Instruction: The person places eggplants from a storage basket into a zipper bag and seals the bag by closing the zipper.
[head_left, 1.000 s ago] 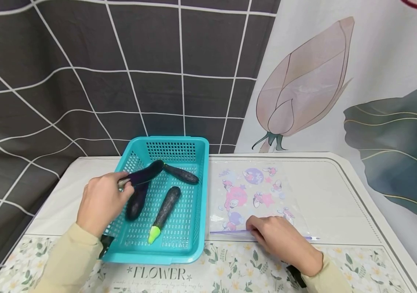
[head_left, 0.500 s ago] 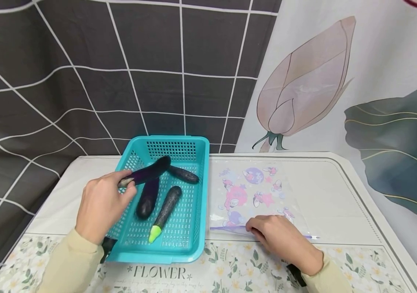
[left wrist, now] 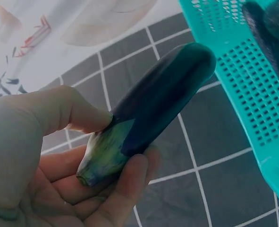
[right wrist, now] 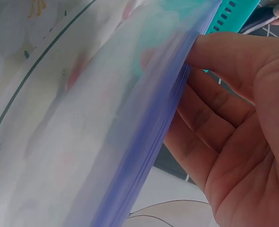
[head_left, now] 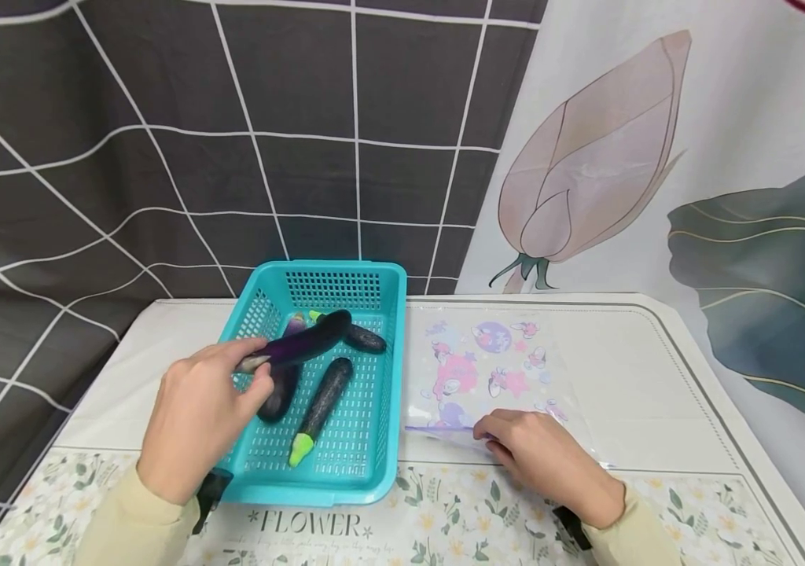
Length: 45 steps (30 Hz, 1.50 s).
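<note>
My left hand [head_left: 197, 409] pinches the stem end of a dark purple eggplant [head_left: 312, 339], thumb on one side and fingers on the other. In the left wrist view the eggplant [left wrist: 163, 94] points away from the palm, its pale greenish end between the fingertips. It is held over a teal plastic basket [head_left: 394, 424]. Inside lie another eggplant [head_left: 278, 399], partly hidden beneath the held one, and two dark, speckled zucchini-like vegetables [head_left: 326, 397] with bright green ends. My right hand [head_left: 540, 452] pinches the purple zip edge of a clear printed bag [right wrist: 148, 123], lifting that edge slightly.
The bag's body lies flat on the white table [head_left: 646, 393], right beside the basket. A floral strip with FLOWER lettering [head_left: 314, 522] runs along the front. Behind the table hang a dark grid-patterned cloth [head_left: 296, 181] and a white cloth with a large flower print [head_left: 586, 157].
My left hand has moved right with the eggplant. The eggplant beneath shifted right at first. The right hand stays nearly in place, and the bag's zip edge has risen a little.
</note>
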Available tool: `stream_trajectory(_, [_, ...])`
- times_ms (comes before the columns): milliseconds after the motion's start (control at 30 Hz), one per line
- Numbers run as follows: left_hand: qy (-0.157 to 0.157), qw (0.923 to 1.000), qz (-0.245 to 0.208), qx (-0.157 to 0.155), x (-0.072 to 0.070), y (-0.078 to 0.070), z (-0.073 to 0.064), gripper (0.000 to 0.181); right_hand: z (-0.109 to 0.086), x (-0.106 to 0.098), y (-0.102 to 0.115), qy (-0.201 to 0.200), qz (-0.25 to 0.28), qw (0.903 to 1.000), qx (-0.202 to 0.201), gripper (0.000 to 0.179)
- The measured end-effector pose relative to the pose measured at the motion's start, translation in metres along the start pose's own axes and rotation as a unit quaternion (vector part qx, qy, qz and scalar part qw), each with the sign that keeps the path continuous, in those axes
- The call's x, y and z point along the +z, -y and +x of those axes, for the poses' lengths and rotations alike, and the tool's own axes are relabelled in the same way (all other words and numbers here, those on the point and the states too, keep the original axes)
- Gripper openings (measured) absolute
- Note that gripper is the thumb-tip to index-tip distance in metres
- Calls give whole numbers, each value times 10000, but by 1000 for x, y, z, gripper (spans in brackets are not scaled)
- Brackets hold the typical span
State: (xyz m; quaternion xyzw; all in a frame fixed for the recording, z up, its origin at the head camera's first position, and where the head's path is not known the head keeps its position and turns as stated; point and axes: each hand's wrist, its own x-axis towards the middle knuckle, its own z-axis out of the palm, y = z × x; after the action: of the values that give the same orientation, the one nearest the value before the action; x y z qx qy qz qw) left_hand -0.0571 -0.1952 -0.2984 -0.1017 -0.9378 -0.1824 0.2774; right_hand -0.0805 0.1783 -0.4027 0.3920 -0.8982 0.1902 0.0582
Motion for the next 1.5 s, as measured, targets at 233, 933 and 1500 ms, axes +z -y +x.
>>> stream_trajectory(233, [5, 9998, -198, 56, -2, -12, -6, 27, 0, -2, 1, -26, -16, 10000, 52, 22])
stream_trajectory(933, [-36, 9986, -473, 233, 1, -38, -23, 32, 0, -1, -1, -229, -206, 9995, 37, 30])
stream_trajectory(1500, [61, 9960, -811, 380, 7, -53, -34, 31, 1, 2, -2, -351, -305, 9989, 30, 32])
